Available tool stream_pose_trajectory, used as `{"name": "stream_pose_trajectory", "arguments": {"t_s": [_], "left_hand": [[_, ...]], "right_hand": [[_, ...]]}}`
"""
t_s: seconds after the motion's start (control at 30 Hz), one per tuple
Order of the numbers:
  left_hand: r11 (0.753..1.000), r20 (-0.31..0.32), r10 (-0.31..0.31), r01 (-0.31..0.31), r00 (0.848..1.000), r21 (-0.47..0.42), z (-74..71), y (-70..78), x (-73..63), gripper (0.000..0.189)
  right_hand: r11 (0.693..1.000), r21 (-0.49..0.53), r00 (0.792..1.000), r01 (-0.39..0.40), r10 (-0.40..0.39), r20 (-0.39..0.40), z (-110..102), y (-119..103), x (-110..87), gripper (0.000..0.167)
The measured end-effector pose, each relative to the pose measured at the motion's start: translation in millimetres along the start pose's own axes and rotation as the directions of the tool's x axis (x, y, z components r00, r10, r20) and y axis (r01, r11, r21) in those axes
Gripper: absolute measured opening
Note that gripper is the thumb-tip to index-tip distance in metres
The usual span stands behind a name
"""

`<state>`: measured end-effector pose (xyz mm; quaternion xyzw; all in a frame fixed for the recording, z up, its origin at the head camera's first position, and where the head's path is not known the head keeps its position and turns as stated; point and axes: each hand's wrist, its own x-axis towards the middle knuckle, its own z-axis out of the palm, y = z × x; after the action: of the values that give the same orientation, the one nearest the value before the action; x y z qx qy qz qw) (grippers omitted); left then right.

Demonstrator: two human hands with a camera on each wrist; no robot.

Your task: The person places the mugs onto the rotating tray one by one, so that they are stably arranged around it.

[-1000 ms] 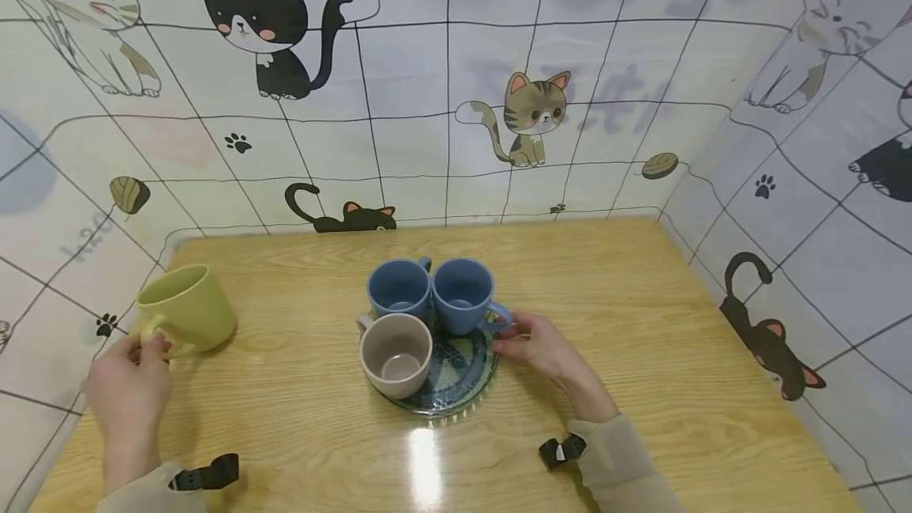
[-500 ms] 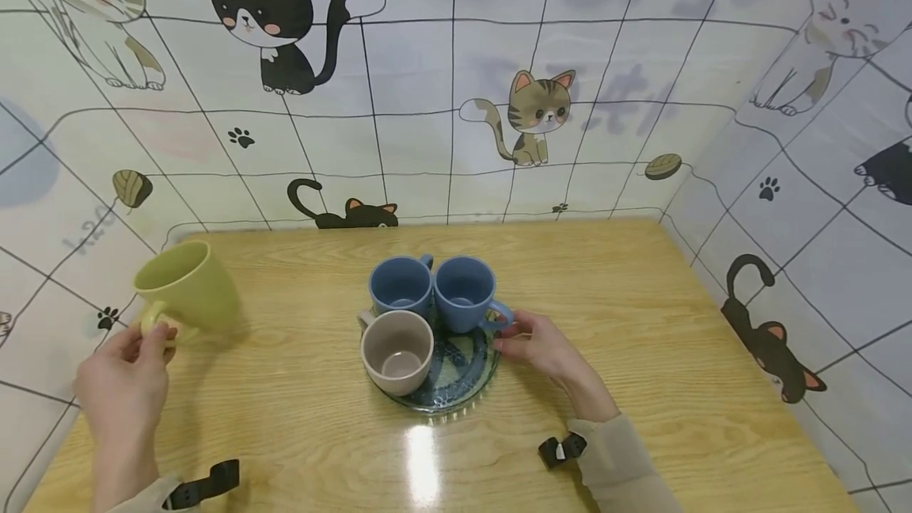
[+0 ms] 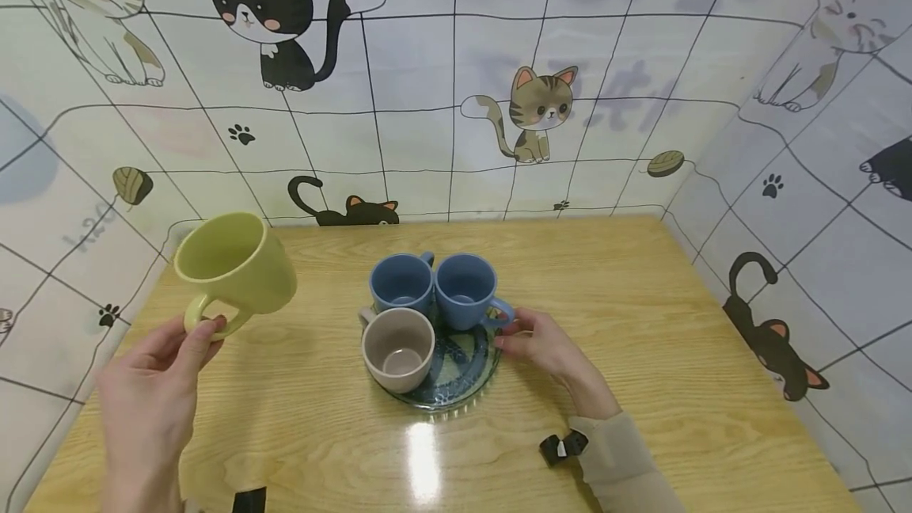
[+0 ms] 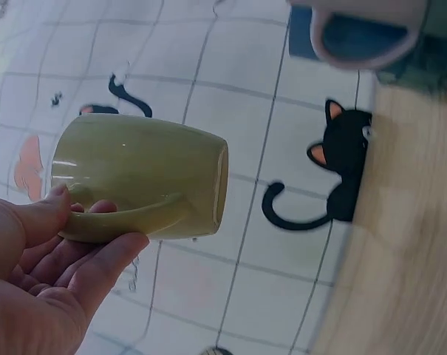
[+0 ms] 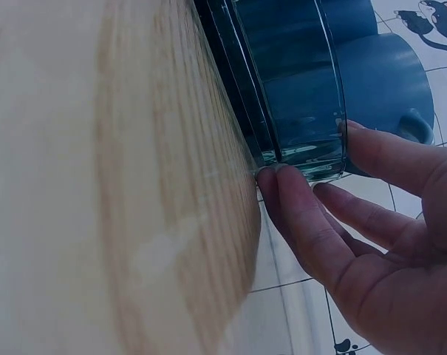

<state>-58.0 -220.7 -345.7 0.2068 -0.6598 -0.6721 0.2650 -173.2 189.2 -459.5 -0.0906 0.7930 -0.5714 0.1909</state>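
By its handle, my left hand (image 3: pixel 158 394) holds a yellow-green mug (image 3: pixel 245 267) above the left side of the table, tilted with its mouth up and to the left. In the left wrist view the thumb and fingers pinch the mug's handle (image 4: pixel 134 220). My right hand (image 3: pixel 545 345) grips the right edge of a round glass tray (image 3: pixel 466 386); the right wrist view has fingertips against its clear wall (image 5: pixel 304 96). On the tray stand two blue mugs (image 3: pixel 400 279) at the back and a beige mug (image 3: pixel 399 351) at front left.
The tray rests on a light wooden table (image 3: pixel 606 283). A white cloth backdrop (image 3: pixel 420 141) with cat drawings rises behind the table and along both sides. Bare tray surface shows to the right of the beige mug.
My left hand has lifted the yellow-green mug off the table and brought it rightward. The right hand and the tray with its mugs have stayed in place.
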Motion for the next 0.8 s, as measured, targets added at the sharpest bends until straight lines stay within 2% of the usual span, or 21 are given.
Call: {"name": "stream_pose_trajectory", "arguments": {"t_s": [0.13, 0.33, 0.4, 0.53, 0.63, 0.73, 0.8], "left_hand": [[0.999, 0.066, 0.047, -0.047, 0.997, 0.003, 12.3, 8.6, -18.4, 0.022], [0.99, 0.159, 0.01, -0.032, 0.987, 0.137, 28.0, 23.9, -44.8, 0.026], [0.987, 0.197, 0.015, -0.046, 0.98, 0.156, 32.6, 27.5, -53.0, 0.025], [0.991, 0.28, 0.077, -0.105, 0.957, 0.088, 41.9, 30.6, -66.8, 0.023], [0.987, 0.351, 0.115, -0.145, 0.929, 0.062, 50.3, 30.0, -73.9, 0.022], [0.985, 0.415, 0.136, -0.168, 0.9, 0.042, 59.9, 26.7, -79.0, 0.022], [0.984, 0.444, 0.139, -0.174, 0.885, 0.039, 65.8, 24.0, -82.5, 0.021]], "right_hand": [[1.0, 0.012, 1.0, -0.003, 0.003, 0.004, 0.9, -8.3, -3.8, 0.033], [1.0, 0.025, 1.0, 0.009, -0.009, 0.002, -0.7, 2.4, 0.7, 0.034], [1.0, 0.028, 1.0, 0.007, -0.008, 0.003, -0.4, 2.6, 1.5, 0.033], [1.0, 0.019, 1.0, 0.008, -0.008, 0.013, 0.6, 1.8, 2.4, 0.033], [1.0, 0.005, 1.0, 0.01, -0.01, 0.012, 0.3, 1.3, 1.9, 0.032], [1.0, -0.007, 1.0, 0.005, -0.005, -0.002, -0.2, 0.9, 1.1, 0.031], [1.0, -0.018, 1.0, 0.002, -0.002, -0.012, -0.4, 0.6, 1.3, 0.031]]}}
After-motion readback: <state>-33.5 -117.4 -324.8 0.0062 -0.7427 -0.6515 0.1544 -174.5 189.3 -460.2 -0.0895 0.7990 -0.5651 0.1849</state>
